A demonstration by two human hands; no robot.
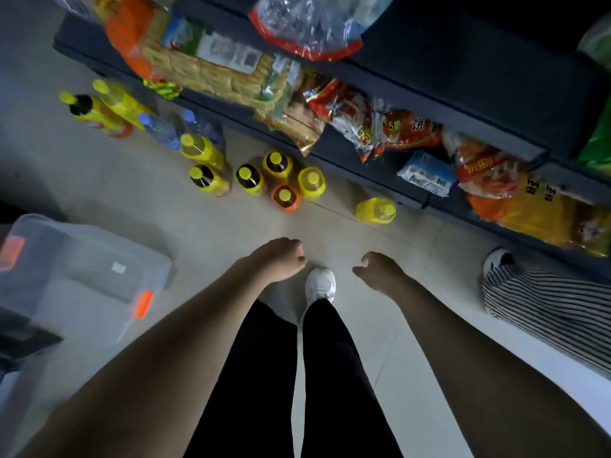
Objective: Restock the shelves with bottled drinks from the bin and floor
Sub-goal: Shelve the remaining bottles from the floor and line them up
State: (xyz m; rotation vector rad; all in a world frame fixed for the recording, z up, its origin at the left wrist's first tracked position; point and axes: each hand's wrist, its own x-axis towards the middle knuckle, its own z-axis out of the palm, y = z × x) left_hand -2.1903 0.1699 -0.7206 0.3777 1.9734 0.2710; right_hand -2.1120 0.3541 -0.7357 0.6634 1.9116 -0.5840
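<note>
Along the floor's far edge, your long dark shelf [337, 150] carries crinkly plastic snack bags [350, 110]. The clear plastic bin [82, 259] sits at the left edge. Yellow-capped plastic drink bottles [277, 173] stand just before the shelf. Your left hand [281, 259] and right hand [380, 269] hang above the floor, fingers loosely curled, holding nothing.

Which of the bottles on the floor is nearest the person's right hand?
The lone yellow bottle, set apart to the right of the clustered bottles and just beyond the right hand; all the others sit farther left.
</note>
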